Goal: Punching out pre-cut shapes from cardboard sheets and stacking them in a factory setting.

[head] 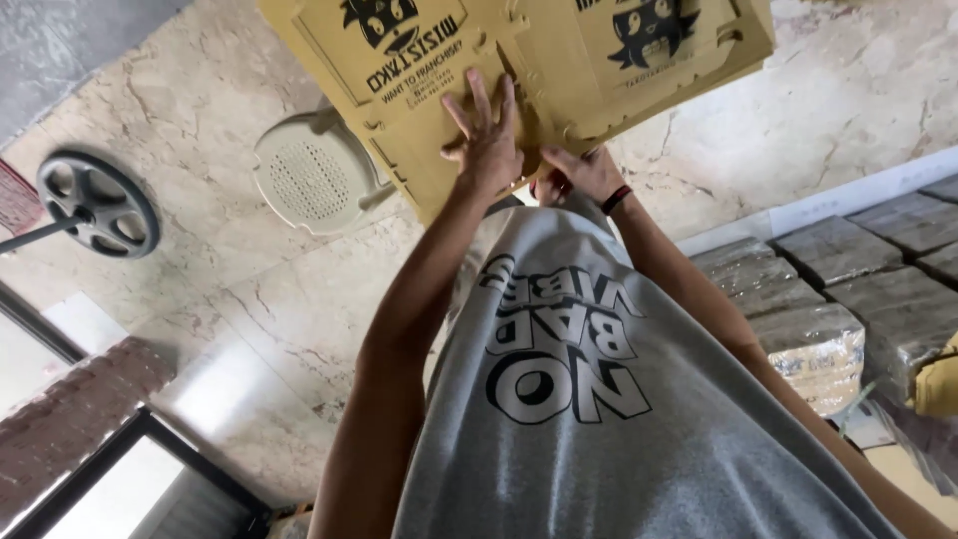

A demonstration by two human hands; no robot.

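Pressing flat with spread fingers, the left hand (487, 140) steadies a cardboard sheet (519, 70); right hand (584, 172) grips its edge.

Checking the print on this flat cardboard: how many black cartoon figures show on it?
2. One cartoon figure sits at the top edge, above the left hand; the other is upper right, above the right hand. More may be cut off.
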